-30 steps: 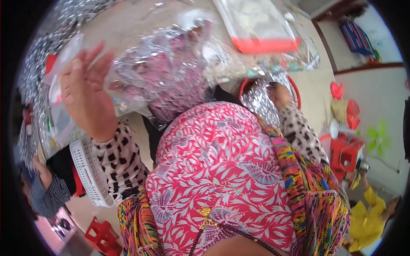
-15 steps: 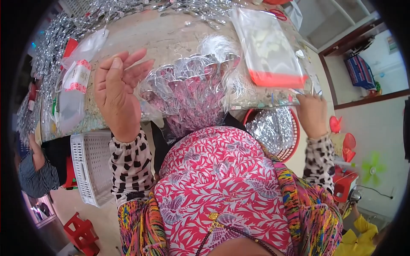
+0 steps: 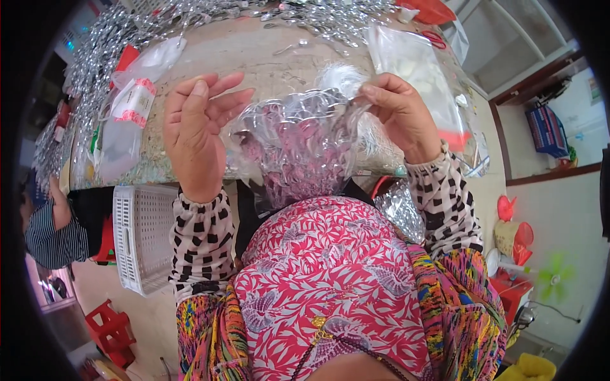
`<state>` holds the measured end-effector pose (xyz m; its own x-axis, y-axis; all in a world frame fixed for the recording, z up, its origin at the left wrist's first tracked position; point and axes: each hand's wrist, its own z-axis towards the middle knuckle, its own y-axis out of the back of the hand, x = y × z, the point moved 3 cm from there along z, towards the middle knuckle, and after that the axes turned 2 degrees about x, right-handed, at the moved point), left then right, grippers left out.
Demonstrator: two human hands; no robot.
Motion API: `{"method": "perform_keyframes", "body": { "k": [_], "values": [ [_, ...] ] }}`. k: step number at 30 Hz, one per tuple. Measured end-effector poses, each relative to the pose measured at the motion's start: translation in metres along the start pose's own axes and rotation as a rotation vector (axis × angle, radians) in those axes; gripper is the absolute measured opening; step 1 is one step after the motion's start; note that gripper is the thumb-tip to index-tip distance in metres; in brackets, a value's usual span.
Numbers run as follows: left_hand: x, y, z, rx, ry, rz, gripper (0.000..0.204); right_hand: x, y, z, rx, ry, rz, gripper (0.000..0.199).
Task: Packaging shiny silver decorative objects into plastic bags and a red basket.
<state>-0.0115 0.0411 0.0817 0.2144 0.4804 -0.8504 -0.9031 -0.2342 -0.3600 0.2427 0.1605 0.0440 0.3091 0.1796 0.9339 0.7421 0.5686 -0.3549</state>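
Observation:
In front of my body stands a clear plastic bag (image 3: 305,143) packed with shiny silver pieces with rounded ends; pink shows through it. My right hand (image 3: 403,114) is closed, thumb and forefinger pinching at the bag's upper right edge. Beside the bag's left edge is my left hand (image 3: 198,130), raised, fingers stretched and holding nothing that I can see. A tuft of white strands (image 3: 341,80) lies just behind the bag. To the right, partly behind my right hand, lies a stack of flat clear bags (image 3: 413,66) with a red-orange band.
Piles of silver pieces (image 3: 105,70) cover the table's (image 3: 235,47) left and far sides. A clear bag with a red-and-white label (image 3: 135,101) lies at left. Below the edge are a white plastic crate (image 3: 143,238) and a basket of silver pieces (image 3: 401,206). Another person's striped sleeve (image 3: 57,235) shows at left.
My right hand has come from the table's right edge leftward to the filled bag and pinches its upper right edge. My left hand keeps much the same pose; the view has shifted slightly.

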Motion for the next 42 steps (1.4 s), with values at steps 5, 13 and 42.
{"method": "perform_keyframes", "body": {
  "k": [5,13,42],
  "values": [
    [0.01,0.009,0.002,0.081,0.152,-0.01,0.024,-0.003,-0.003,-0.005,-0.024,0.063,-0.08,0.005],
    [0.025,0.027,0.004,0.156,0.284,0.035,0.015,0.018,-0.036,-0.003,0.093,-0.027,-0.335,0.03],
    [0.005,0.042,0.03,0.611,0.149,0.426,0.014,0.034,-0.017,0.018,0.308,0.081,-0.516,0.012]
  ]
}}
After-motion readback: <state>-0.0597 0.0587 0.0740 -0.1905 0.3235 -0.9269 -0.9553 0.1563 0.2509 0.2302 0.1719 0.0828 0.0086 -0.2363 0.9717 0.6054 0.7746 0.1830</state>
